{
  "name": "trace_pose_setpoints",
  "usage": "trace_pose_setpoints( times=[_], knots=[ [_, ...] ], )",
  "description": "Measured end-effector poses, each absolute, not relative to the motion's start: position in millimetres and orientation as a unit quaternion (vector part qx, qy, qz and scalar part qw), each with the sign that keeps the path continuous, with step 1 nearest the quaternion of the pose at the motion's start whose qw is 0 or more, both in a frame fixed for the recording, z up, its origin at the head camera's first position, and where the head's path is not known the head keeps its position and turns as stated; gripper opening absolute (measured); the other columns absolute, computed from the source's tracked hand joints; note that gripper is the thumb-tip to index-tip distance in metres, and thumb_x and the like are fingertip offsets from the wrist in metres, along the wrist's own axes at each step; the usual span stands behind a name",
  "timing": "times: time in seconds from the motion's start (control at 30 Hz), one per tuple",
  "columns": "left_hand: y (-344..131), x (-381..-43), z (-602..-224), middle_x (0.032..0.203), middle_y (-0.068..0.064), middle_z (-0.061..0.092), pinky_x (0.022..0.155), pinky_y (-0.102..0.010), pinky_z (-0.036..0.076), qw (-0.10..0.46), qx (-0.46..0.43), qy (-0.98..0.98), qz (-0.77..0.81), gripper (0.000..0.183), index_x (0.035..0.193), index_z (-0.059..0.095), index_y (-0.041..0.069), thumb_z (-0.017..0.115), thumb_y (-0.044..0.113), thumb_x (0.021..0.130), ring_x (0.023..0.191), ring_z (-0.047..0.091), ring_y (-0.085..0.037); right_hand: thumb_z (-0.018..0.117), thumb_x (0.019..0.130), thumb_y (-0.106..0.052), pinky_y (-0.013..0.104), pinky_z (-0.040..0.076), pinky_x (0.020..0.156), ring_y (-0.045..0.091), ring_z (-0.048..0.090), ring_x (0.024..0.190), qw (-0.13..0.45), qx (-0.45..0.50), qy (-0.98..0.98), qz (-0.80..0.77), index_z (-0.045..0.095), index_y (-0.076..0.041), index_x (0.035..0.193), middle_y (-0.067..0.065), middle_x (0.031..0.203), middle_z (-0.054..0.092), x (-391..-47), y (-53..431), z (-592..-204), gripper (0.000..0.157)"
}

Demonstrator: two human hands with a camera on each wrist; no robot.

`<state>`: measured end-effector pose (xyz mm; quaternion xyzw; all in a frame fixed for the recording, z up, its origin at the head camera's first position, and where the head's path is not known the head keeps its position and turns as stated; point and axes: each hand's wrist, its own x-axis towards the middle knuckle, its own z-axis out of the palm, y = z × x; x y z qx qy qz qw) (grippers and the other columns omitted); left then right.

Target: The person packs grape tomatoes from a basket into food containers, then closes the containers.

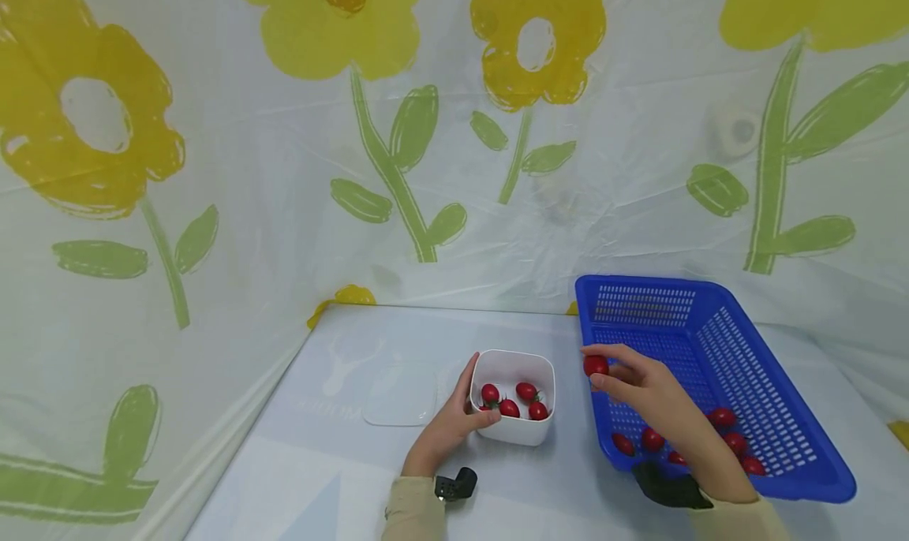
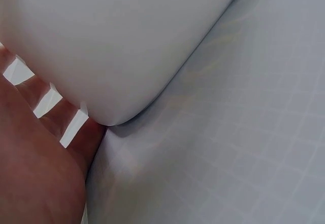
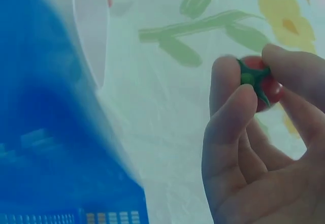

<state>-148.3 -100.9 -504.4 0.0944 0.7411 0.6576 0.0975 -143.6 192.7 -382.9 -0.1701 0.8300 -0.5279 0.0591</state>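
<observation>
My right hand (image 1: 649,387) pinches one red cherry tomato (image 1: 596,365) between thumb and fingertips, green calyx showing in the right wrist view; in the head view the tomato lines up with the left rim of the blue plastic basket (image 1: 740,356), exact height over it I can't tell. More cherry tomatoes (image 1: 735,445) lie in the basket's near end, partly hidden by my forearm. My left hand (image 1: 449,429) grips the white square container (image 1: 518,434) at its near left corner, thumb on the near rim, fingers along the left side. Container stands upright on the table (image 1: 327,454), left of the basket and apart from it, several red tomatoes (image 1: 526,391) inside. Clear flat lid (image 1: 401,399) lies on the table, left of the container. Flower-print curtain (image 1: 284,154) behind.
</observation>
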Motion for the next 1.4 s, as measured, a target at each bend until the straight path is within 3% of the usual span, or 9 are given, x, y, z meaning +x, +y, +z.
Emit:
trace_pose_setpoints(
  times=[0.23,0.57,0.87,1.03,1.17,1.4],
  knots=[
    [-101,-149,-505,0.144,0.013,0.017,0.098,-0.056,0.024,0.093,0.094,0.739,0.660,0.081,0.136,0.011,0.051,0.064,0.030,0.079,0.132,0.014,-0.020,0.067,0.077,-0.033,0.040,0.049,0.077,0.029,0.054,0.100,0.051,-0.154,0.817,-0.553,0.046,-0.027,0.127,0.009,0.119,0.051,-143,173,-387,0.055],
    [-100,-150,-504,0.142,0.017,0.018,0.097,-0.056,0.025,0.094,0.090,0.744,0.655,0.082,0.137,0.011,0.050,0.065,0.030,0.079,0.132,0.014,-0.019,0.066,0.079,-0.030,0.033,0.050,0.069,0.023,0.058,0.076,0.021,-0.136,0.781,-0.610,0.049,-0.024,0.126,0.008,0.110,0.056,-142,149,-396,0.050],
    [-99,-150,-504,0.144,0.013,0.017,0.097,-0.055,0.027,0.094,0.096,0.744,0.655,0.082,0.137,0.010,0.049,0.064,0.030,0.079,0.131,0.015,-0.019,0.067,0.078,-0.035,0.031,0.049,0.071,0.021,0.058,0.086,0.016,-0.110,0.768,-0.631,0.050,-0.024,0.124,0.005,0.111,0.058,-138,134,-404,0.050],
    [-99,-149,-504,0.143,0.014,0.017,0.097,-0.055,0.027,0.092,0.096,0.743,0.656,0.082,0.137,0.010,0.049,0.064,0.029,0.079,0.132,0.015,-0.020,0.070,0.076,-0.028,0.035,0.049,0.076,0.022,0.056,0.098,0.029,-0.090,0.773,-0.628,0.051,-0.026,0.123,0.004,0.114,0.055,-137,127,-409,0.051],
    [-100,-150,-504,0.144,0.014,0.016,0.097,-0.055,0.026,0.092,0.095,0.741,0.658,0.081,0.137,0.011,0.050,0.065,0.029,0.079,0.132,0.014,-0.021,0.070,0.076,-0.022,0.037,0.049,0.077,0.023,0.055,0.099,0.030,-0.076,0.775,-0.627,0.051,-0.027,0.124,0.004,0.116,0.053,-137,124,-415,0.052],
    [-101,-149,-503,0.143,0.012,0.018,0.097,-0.053,0.029,0.095,0.096,0.739,0.660,0.081,0.136,0.011,0.050,0.065,0.029,0.079,0.131,0.017,-0.021,0.068,0.078,-0.029,0.031,0.051,0.072,0.019,0.058,0.093,-0.005,-0.090,0.800,-0.593,0.049,-0.024,0.125,0.003,0.114,0.054,-136,116,-422,0.051]
  ],
)
